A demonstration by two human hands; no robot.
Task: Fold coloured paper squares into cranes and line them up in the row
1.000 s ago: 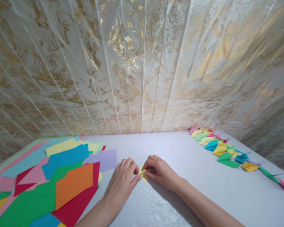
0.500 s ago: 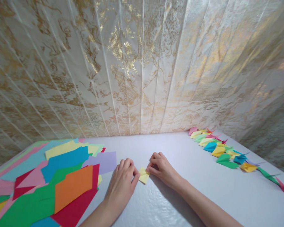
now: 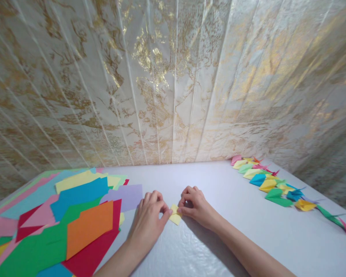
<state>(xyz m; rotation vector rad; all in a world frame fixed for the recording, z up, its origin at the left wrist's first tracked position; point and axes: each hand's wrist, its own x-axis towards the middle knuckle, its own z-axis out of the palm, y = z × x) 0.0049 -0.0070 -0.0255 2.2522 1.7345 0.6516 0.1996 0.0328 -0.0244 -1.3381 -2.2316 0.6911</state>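
A small folded piece of pale yellow paper (image 3: 175, 218) lies on the white table between my two hands, a little below the middle of the view. My left hand (image 3: 152, 217) pinches its left edge between thumb and index finger, the other fingers curled. From the right, my right hand (image 3: 196, 206) has thumb and index finger closed on the paper's upper right edge. The fingertips cover both side corners of the paper.
Overlapping coloured sheets, with an orange one (image 3: 90, 227) on top, spread over the left of the white table (image 3: 219, 246). Folded paper figures, one of them green (image 3: 277, 197), form rows at the right. A gold-patterned curtain (image 3: 161, 96) hangs behind.
My fingertips have shifted slightly on the yellow paper, and its upper part looks narrower between them. Both hands remain in nearly the same place.
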